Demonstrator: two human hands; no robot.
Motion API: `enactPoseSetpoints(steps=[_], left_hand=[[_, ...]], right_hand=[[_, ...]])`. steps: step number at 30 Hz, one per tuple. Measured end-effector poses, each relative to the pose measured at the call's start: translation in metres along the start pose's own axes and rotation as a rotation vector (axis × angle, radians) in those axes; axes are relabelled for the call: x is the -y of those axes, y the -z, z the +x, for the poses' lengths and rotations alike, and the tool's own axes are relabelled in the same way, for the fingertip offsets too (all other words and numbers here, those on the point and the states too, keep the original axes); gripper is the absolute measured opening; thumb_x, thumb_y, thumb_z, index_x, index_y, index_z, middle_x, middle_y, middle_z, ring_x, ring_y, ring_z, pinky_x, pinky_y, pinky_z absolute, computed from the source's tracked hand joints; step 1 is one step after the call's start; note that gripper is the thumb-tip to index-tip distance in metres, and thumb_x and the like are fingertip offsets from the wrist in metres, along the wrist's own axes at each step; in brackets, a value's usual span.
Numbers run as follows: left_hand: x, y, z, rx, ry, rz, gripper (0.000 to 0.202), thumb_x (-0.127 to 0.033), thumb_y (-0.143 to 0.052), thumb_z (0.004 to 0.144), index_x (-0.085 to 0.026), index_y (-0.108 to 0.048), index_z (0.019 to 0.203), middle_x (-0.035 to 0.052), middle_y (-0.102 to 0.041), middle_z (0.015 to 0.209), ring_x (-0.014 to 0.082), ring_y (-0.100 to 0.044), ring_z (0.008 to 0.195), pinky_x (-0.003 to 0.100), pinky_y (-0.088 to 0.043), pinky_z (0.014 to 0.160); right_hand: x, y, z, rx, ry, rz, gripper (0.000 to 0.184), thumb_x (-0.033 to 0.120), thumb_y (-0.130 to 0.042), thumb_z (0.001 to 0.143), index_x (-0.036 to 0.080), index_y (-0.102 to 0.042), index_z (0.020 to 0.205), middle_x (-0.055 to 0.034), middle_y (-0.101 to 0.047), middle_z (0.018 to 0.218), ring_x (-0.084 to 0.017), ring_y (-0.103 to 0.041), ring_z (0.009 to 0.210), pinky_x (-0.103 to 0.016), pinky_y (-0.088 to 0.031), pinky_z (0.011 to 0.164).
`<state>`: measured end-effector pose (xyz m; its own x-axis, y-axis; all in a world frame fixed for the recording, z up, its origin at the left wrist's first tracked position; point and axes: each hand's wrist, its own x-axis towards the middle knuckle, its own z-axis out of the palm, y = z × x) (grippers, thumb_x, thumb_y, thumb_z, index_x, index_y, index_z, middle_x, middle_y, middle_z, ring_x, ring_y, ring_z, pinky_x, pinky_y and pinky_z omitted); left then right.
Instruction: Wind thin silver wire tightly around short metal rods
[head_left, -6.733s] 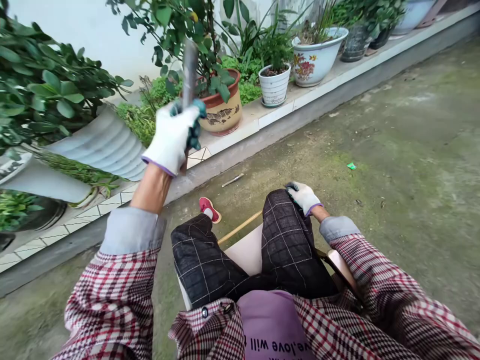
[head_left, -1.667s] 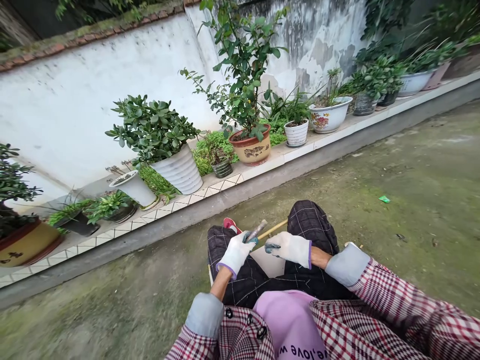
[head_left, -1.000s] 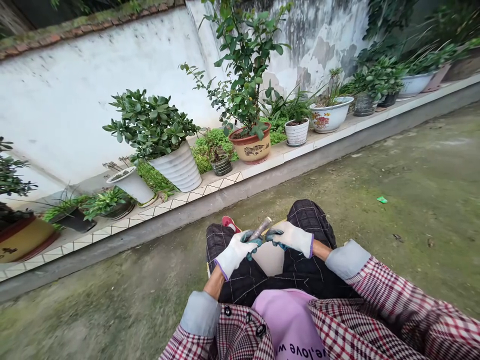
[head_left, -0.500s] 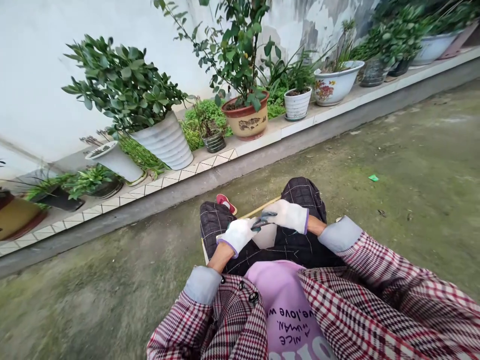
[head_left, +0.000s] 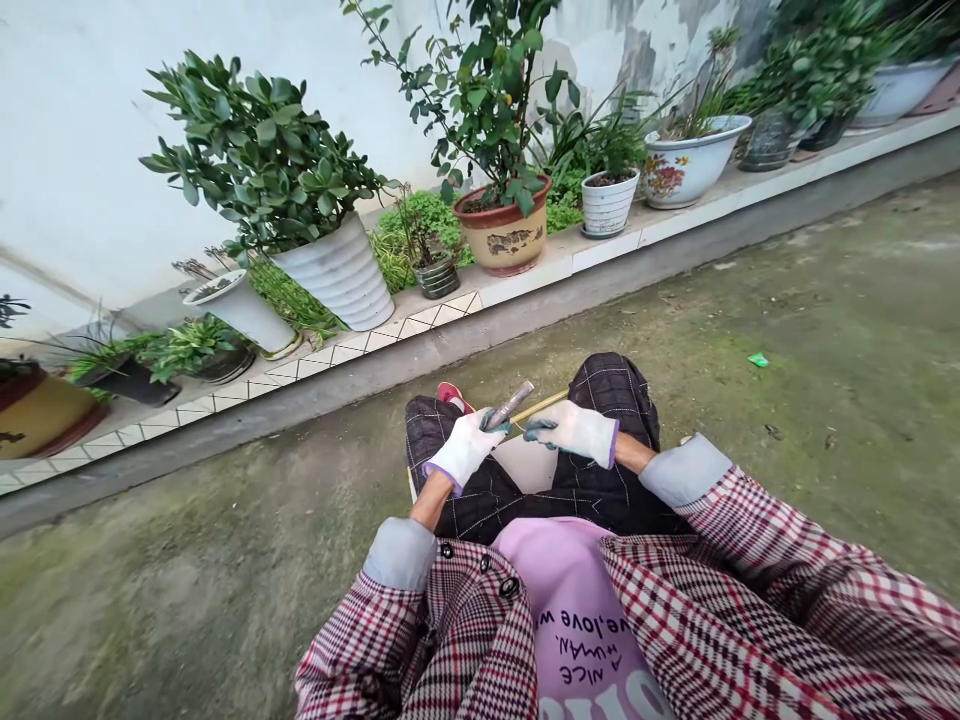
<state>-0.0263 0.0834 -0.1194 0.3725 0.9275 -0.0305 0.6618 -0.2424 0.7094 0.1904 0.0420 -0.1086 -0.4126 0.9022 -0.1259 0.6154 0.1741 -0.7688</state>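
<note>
My left hand [head_left: 463,447], in a white glove with dark coated fingertips and a purple cuff, is closed around a short grey-brown rod-like thing [head_left: 513,402]. The rod tilts up and to the right, its far end free; its exact kind is unclear. My right hand [head_left: 579,432], in a matching glove, has its fingers curled together a little right of the left hand. What it holds, if anything, is hidden. A thin yellow strip [head_left: 538,406] runs just beyond both hands. Below them, a pale flat surface [head_left: 529,465] shows between my legs.
Potted plants line a tiled ledge [head_left: 525,288] along the wall, among them a white ribbed pot [head_left: 341,270] and a tan pot with a red rim [head_left: 506,240]. Mossy concrete ground [head_left: 750,300] lies before it, with a green scrap [head_left: 757,360] on the right.
My hands have moved apart. The left hand has turned, so the grey rod now points up and away instead of lying between both hands. The view has shifted slightly.
</note>
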Motion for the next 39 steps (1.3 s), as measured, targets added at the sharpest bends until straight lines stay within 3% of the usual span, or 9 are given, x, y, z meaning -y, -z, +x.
enactPoseSetpoints(steps=[4,8,13,19,24,28,32,36,39], left_hand=[[0.008,-0.007,0.0,0.087,-0.056,0.443,0.023,-0.032,-0.055,0.088,-0.018,-0.067,0.101,0.0062,-0.069,0.083,0.018,-0.065,0.076,0.026,-0.046,0.072],[0.0,-0.031,-0.01,0.317,-0.124,0.768,0.028,-0.036,-0.054,0.09,-0.021,-0.067,0.11,0.0109,-0.072,0.09,0.023,-0.069,0.08,0.03,-0.049,0.074],[-0.019,-0.038,-0.026,0.399,-0.271,0.552,0.033,-0.047,-0.059,0.085,-0.022,-0.072,0.101,0.0072,-0.072,0.085,0.0225,-0.067,0.076,0.029,-0.049,0.071],[-0.023,-0.001,-0.021,0.138,-0.17,0.063,0.03,-0.036,-0.061,0.082,-0.018,-0.072,0.103,0.001,-0.071,0.083,0.0151,-0.064,0.074,0.021,-0.046,0.067],[0.0,0.011,0.0,-0.087,-0.02,0.024,0.023,-0.03,-0.065,0.077,-0.012,-0.07,0.091,0.0004,-0.066,0.076,0.0133,-0.058,0.069,0.021,-0.045,0.066],[0.012,0.007,0.003,0.008,-0.022,0.352,0.022,-0.028,-0.059,0.083,-0.018,-0.07,0.1,0.0049,-0.07,0.083,0.0164,-0.065,0.076,0.023,-0.046,0.072],[0.003,-0.018,-0.008,0.216,-0.057,0.711,0.026,-0.031,-0.052,0.089,-0.022,-0.068,0.108,0.0102,-0.072,0.089,0.022,-0.069,0.082,0.029,-0.048,0.075],[-0.015,-0.039,-0.022,0.432,-0.178,0.681,0.026,-0.034,-0.055,0.086,-0.023,-0.069,0.106,0.0085,-0.072,0.09,0.0227,-0.068,0.081,0.029,-0.049,0.074],[-0.023,-0.033,-0.027,0.413,-0.208,0.469,0.026,-0.037,-0.057,0.084,-0.021,-0.071,0.1,0.0055,-0.071,0.085,0.0197,-0.066,0.077,0.026,-0.048,0.072]], right_hand=[[0.011,-0.012,-0.008,0.071,0.108,-0.174,0.024,0.03,-0.052,0.088,0.019,-0.074,0.087,-0.0016,-0.07,0.077,-0.013,-0.058,0.066,-0.024,-0.039,0.061],[0.006,0.0,-0.008,0.004,0.126,-0.27,0.023,0.027,-0.052,0.087,0.019,-0.074,0.09,-0.0032,-0.072,0.083,-0.015,-0.061,0.074,-0.025,-0.041,0.067],[-0.01,0.021,0.0,-0.071,0.038,-0.143,0.024,0.027,-0.053,0.086,0.02,-0.075,0.094,-0.0033,-0.074,0.088,-0.015,-0.062,0.075,-0.023,-0.043,0.067],[-0.011,0.017,0.009,-0.089,-0.027,-0.096,0.023,0.03,-0.055,0.085,0.016,-0.073,0.086,-0.0019,-0.067,0.07,-0.013,-0.056,0.061,-0.023,-0.038,0.057],[0.0,-0.002,0.002,-0.053,0.001,-0.121,0.024,0.029,-0.052,0.088,0.018,-0.073,0.093,-0.0008,-0.068,0.074,-0.011,-0.053,0.059,-0.023,-0.036,0.057],[0.009,-0.013,-0.007,0.03,0.105,-0.22,0.022,0.029,-0.053,0.09,0.02,-0.073,0.089,-0.0013,-0.069,0.077,-0.014,-0.056,0.066,-0.024,-0.038,0.062],[0.008,-0.005,-0.01,0.019,0.141,-0.272,0.021,0.027,-0.053,0.09,0.02,-0.073,0.092,-0.0034,-0.072,0.084,-0.016,-0.06,0.073,-0.025,-0.042,0.068],[-0.006,0.012,-0.003,-0.053,0.088,-0.29,0.021,0.023,-0.053,0.089,0.019,-0.073,0.094,-0.0056,-0.073,0.092,-0.017,-0.062,0.082,-0.026,-0.043,0.075],[-0.014,0.021,0.003,-0.106,0.0,-0.244,0.022,0.027,-0.053,0.089,0.02,-0.074,0.092,-0.0043,-0.072,0.086,-0.016,-0.061,0.078,-0.024,-0.044,0.071]])
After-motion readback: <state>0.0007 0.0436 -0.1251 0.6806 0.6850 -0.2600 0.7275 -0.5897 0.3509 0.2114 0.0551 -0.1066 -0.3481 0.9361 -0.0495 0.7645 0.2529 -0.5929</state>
